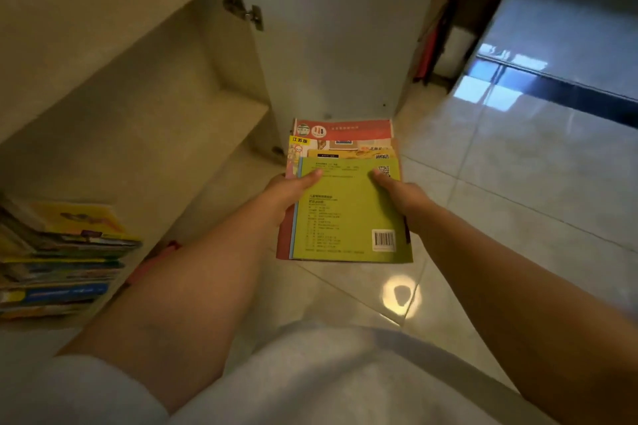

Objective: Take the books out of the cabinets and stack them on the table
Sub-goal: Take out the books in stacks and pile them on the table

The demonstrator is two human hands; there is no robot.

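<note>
I hold a bundle of books (345, 210) level in front of me, above the tiled floor. A green back cover with a barcode lies on top; yellow and red covers stick out beyond it. My left hand (288, 193) grips the bundle's left edge, thumb on the green cover. My right hand (402, 195) grips the right edge the same way. To the left stands the open cabinet (145, 134), its shelves bare in the middle. A stack of more books (65, 259) lies on a shelf at the far left.
The white cabinet door (331, 45) stands swung open straight ahead, just beyond the bundle. Glossy floor tiles (500, 190) spread to the right, with a dark glass door area (569, 28) further back. Boxes and a red item (431, 55) sit behind the door.
</note>
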